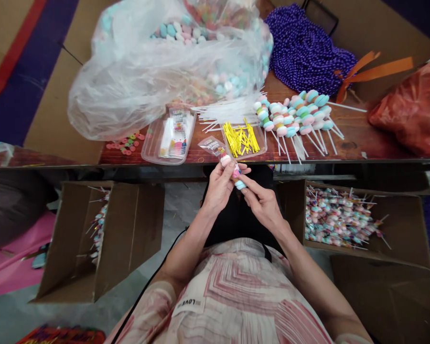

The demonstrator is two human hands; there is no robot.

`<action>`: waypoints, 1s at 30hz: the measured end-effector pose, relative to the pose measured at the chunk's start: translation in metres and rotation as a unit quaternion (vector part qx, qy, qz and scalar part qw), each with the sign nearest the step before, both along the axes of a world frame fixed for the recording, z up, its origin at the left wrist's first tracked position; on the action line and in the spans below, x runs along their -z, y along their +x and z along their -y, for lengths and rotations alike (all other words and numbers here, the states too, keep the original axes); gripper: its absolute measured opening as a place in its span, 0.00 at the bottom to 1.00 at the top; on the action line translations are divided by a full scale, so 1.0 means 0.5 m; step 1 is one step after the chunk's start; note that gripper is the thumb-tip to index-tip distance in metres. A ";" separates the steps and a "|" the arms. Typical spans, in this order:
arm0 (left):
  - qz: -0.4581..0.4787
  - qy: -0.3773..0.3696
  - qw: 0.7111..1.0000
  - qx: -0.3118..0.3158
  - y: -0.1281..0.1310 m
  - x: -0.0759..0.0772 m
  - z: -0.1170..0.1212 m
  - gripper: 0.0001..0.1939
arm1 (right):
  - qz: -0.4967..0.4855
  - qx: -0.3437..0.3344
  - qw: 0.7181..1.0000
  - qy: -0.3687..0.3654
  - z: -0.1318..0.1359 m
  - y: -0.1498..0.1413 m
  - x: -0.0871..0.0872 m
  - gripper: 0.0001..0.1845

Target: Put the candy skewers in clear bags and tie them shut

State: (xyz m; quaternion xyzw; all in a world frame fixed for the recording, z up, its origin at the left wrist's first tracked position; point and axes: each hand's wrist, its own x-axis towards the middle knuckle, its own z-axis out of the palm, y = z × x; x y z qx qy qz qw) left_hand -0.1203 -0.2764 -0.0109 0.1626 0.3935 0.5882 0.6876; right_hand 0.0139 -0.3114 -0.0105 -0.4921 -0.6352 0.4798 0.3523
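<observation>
My left hand (220,187) and my right hand (261,200) meet just below the table's front edge, both closed on one candy stick (233,173) of pink, white and blue round sweets. A small clear wrapper bag (211,145) covers the stick's top end and points toward the table. Right above my hands a clear tray of yellow twist ties (241,139) rests on the table. Loose white sticks (226,112) lie behind it. A row of finished unwrapped candy sticks (297,116) lies to the right.
A big clear plastic bag of pastel sweets (157,67) fills the table's back left; purple bead strings (304,50) lie back right, a red bag (412,110) far right. A clear tray of wrappers (170,138) sits left. Cardboard boxes with wrapped sticks stand on the floor, one left (93,239), one right (344,217).
</observation>
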 end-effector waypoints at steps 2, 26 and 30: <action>0.002 0.000 1.000 0.003 -0.002 -0.003 0.000 0.10 | -0.006 0.001 1.000 0.004 -0.003 -0.001 0.001 0.22; 0.027 -0.026 0.999 0.019 -0.039 -0.017 -0.022 0.14 | -0.026 0.067 0.996 0.056 0.028 -0.026 0.009 0.10; 0.048 -0.035 0.998 -0.008 -0.039 -0.013 -0.026 0.14 | -0.075 0.080 0.994 -0.018 0.035 -0.024 -0.007 0.11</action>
